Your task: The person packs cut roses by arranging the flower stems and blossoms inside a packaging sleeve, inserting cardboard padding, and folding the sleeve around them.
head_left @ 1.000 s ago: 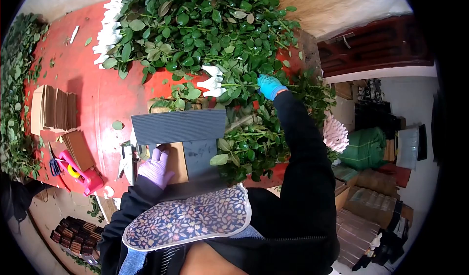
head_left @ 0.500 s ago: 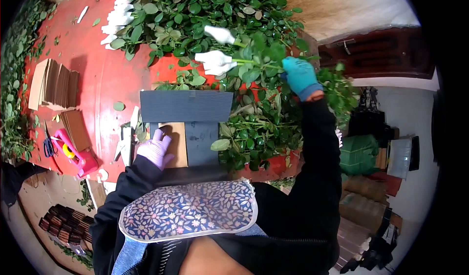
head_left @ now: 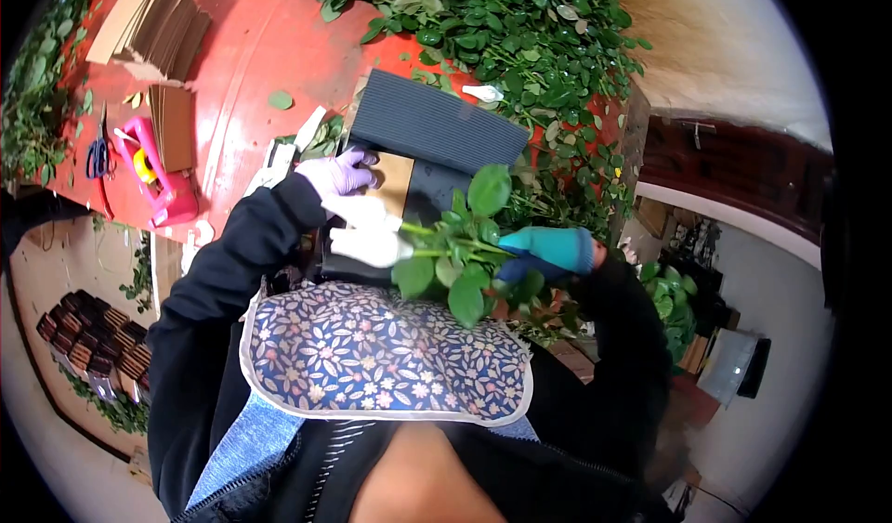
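Observation:
My right hand [head_left: 548,252], in a teal and dark blue glove, is closed around leafy rose stems [head_left: 455,249]. Their heads wear white covers [head_left: 367,235] and point left, just below my left hand. My left hand [head_left: 341,172], in a lavender glove, lies with fingers apart on the left edge of a brown cardboard piece [head_left: 395,181]. That cardboard rests on a black stand with a ribbed dark board [head_left: 437,119] across its far end. The lower part of the stand is hidden behind the stems.
Several leafy stems [head_left: 520,40] are heaped at the back of the red table [head_left: 251,68]. Cardboard stacks [head_left: 153,26] stand at the left, near a pink tape dispenser [head_left: 165,179] and scissors [head_left: 99,156]. One white-covered head [head_left: 483,93] lies beyond the ribbed board.
My right hand has brought the white-headed stems from the back heap down toward my body, in front of the stand. My left hand remains at the cardboard; the camera view has turned.

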Demonstrator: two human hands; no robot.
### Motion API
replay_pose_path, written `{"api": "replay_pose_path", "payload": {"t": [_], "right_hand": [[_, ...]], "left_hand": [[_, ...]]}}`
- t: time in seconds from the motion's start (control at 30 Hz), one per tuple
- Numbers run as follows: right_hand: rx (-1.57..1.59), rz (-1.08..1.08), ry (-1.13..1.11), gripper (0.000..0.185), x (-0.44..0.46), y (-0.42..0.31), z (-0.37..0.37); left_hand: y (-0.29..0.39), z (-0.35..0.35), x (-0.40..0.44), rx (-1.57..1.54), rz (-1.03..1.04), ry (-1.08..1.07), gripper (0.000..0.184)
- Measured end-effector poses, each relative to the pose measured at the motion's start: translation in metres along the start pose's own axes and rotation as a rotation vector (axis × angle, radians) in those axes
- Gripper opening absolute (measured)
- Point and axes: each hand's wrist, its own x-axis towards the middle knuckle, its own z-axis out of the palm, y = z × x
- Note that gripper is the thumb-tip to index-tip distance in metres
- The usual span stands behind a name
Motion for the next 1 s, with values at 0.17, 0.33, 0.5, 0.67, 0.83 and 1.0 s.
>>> {"api": "replay_pose_path", "payload": {"t": [0.17,0.33,0.5,0.67,0.83,1.0], "right_hand": [[-1.009,-0.254,-0.135,0.04,0.056,-0.003,-0.037],[-0.667,-0.067,-0.228,0.039,0.056,-0.015,-0.022],[-0.526,0.057,-0.31,0.045,0.087,-0.011,-0.052],[-0.008,0.258,-0.253,0.046,0.121,0.028,-0.1],[-0.127,0.03,-0.381,0.043,0.102,0.023,-0.098],[-0.165,-0.031,-0.175,0.038,0.106,0.043,-0.112]], "left_hand": [[0.03,-0.008,-0.007,0.384,0.015,0.153,0.034],[0.026,-0.006,-0.011,0.309,0.074,0.189,0.038],[0.014,-0.002,-0.009,0.283,0.193,0.169,0.047],[0.029,-0.001,-0.025,0.021,0.095,0.381,0.048],[0.071,-0.024,-0.056,0.294,-0.043,0.463,0.026],[0.056,-0.001,-0.051,-0.025,-0.198,0.395,0.031]]}}
